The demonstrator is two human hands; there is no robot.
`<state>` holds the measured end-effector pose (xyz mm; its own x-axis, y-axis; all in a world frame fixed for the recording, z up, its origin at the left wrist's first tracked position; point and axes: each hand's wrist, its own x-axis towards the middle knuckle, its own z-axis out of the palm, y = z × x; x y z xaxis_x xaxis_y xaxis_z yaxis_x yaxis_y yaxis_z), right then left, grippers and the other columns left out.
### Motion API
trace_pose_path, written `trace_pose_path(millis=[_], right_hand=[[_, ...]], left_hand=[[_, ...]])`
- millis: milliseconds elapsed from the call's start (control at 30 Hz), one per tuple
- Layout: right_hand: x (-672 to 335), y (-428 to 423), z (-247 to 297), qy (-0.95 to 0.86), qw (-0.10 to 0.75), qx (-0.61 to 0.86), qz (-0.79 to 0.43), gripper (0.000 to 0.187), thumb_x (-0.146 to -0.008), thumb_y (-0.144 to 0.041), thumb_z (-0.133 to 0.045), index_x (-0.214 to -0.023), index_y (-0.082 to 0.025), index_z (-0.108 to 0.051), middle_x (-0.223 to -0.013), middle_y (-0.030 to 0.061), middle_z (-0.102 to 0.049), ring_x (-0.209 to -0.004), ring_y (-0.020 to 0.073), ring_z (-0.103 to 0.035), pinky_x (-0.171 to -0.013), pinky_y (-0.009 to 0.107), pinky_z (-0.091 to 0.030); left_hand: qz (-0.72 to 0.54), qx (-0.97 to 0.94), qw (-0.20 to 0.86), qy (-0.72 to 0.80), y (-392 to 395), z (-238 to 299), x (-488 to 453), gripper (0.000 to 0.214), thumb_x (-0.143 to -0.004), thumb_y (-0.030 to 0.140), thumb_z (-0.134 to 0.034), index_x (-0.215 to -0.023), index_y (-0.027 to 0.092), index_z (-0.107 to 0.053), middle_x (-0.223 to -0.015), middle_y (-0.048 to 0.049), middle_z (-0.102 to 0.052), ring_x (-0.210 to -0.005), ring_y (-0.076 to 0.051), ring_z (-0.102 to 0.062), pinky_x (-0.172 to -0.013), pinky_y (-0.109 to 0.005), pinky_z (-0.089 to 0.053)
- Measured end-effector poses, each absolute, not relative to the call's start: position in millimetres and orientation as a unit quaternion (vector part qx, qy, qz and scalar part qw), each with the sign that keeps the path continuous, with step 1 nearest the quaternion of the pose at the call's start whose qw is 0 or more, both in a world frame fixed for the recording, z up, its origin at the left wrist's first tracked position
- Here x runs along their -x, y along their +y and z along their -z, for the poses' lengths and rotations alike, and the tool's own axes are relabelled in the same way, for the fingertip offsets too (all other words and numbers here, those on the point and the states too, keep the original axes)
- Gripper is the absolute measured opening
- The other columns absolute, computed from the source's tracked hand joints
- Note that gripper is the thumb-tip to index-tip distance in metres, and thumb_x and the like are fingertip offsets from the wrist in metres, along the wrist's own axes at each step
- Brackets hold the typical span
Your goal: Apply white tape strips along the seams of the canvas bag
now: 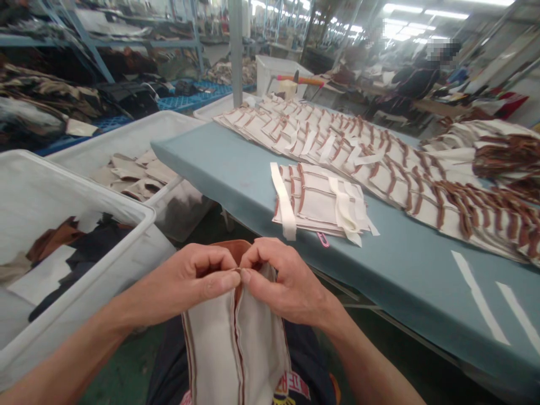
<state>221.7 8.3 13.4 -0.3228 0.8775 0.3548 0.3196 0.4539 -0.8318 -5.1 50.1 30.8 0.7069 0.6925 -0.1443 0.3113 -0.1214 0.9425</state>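
Over my lap I hold a cream canvas piece (236, 343) with brown trim and a brown leather top edge. My left hand (198, 278) and my right hand (280, 281) pinch its upper edge together, thumbs touching at the middle, both closed on the fabric. Just beyond my hands, on the blue-green table (236, 169), lies a small stack of the same cream-and-brown pieces (320, 202) with white strips draped over it. A pink clip (323, 240) pokes out at the stack's near edge.
Long overlapping rows of the same pieces (379, 152) cover the table's far side, with more piled at the right (498, 146). White bins (139, 140) with fabric scraps stand to my left. White tape strips (478, 298) lie on the table. People work at a bench behind.
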Motion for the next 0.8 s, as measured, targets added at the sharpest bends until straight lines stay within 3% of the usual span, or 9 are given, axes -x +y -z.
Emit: trace_pose_path(millis=[400,567,700,800], right_hand=[[-222.1,15.6,-9.1,-0.807,0.404,0.364,-0.229,0.015,-0.103,-0.017,-0.061,-0.091,-0.023,-0.065,-0.084,0.0017,-0.073,-0.082,0.0199,-0.064,-0.084,0.036,-0.050],[-219.6,11.6,-15.7,-0.773,0.476,0.368,-0.202,0.010,-0.108,-0.018,-0.060,-0.104,-0.021,-0.069,-0.102,0.0079,-0.081,-0.096,0.0214,-0.073,-0.090,0.037,-0.055],[-210.2,4.5,-20.1,-0.780,0.501,0.333,-0.174,0.006,-0.109,-0.024,-0.070,-0.104,-0.021,-0.074,-0.096,0.0052,-0.082,-0.088,0.0183,-0.076,-0.079,0.032,-0.056],[-200.4,-1.0,-17.1,-0.782,0.513,0.324,-0.143,0.014,-0.112,-0.026,-0.069,-0.103,-0.019,-0.077,-0.090,0.0049,-0.082,-0.081,0.0179,-0.076,-0.075,0.032,-0.057]], left_hand=[[-0.157,-0.781,0.499,0.340,55.9,-39.8,6.5,0.047,-0.106,0.046,-0.062,-0.068,0.019,-0.061,-0.068,0.0045,-0.051,-0.062,-0.012,-0.044,-0.055,-0.021,-0.037],[-0.188,-0.766,0.490,0.371,50.7,-39.5,8.7,0.042,-0.104,0.043,-0.061,-0.071,0.018,-0.062,-0.068,0.0039,-0.053,-0.064,-0.012,-0.047,-0.056,-0.022,-0.036],[-0.221,-0.743,0.485,0.404,43.3,-41.1,6.3,0.040,-0.097,0.037,-0.064,-0.063,0.020,-0.050,-0.065,0.0060,-0.045,-0.061,-0.011,-0.041,-0.054,-0.022,-0.031],[-0.222,-0.735,0.477,0.428,39.3,-40.9,2.7,0.035,-0.091,0.036,-0.064,-0.062,0.019,-0.055,-0.062,0.0052,-0.050,-0.061,-0.012,-0.043,-0.055,-0.022,-0.032]])
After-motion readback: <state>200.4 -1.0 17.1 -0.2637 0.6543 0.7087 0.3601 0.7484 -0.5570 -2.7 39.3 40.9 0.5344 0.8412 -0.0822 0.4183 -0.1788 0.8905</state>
